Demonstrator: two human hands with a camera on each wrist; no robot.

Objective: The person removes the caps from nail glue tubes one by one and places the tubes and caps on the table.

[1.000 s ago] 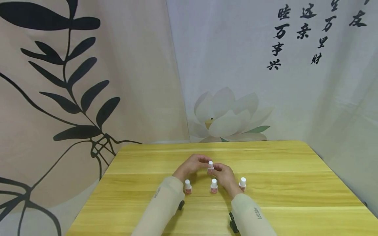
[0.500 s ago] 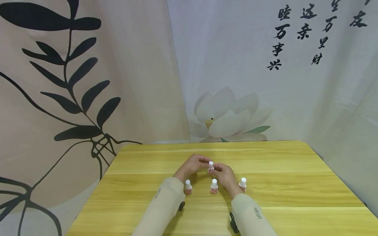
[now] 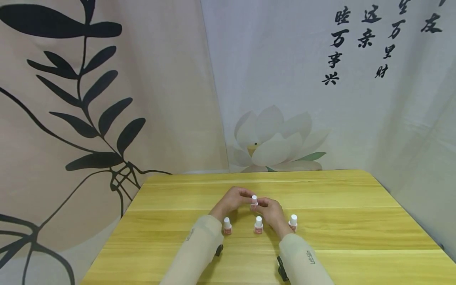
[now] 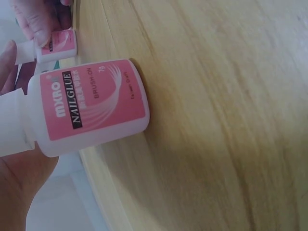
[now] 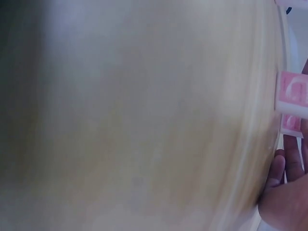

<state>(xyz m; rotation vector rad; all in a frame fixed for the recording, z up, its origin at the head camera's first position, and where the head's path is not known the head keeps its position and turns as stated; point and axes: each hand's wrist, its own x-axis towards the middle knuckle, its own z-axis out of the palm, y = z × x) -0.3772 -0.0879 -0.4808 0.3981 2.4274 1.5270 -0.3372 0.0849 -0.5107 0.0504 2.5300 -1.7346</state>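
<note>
A small white nail glue bottle (image 3: 254,200) with a pink label stands upright between both hands, behind a row of similar bottles. My right hand (image 3: 271,210) pinches its body from the right, the thumb across the label in the left wrist view. From the left, my left hand (image 3: 235,199) has its thumb and fingers around the white cap. Close to the left wrist camera is the left bottle of the row (image 4: 96,98), its label reading NAILGLUE. The right wrist view is blurred and shows only part of the right hand (image 5: 286,202) at its edge.
In front of the hands stand a left bottle (image 3: 227,226), a middle bottle (image 3: 258,225) and a right bottle (image 3: 293,223), the last close by the right wrist. All are on a wooden table (image 3: 171,241). A printed curtain (image 3: 178,99) hangs behind it.
</note>
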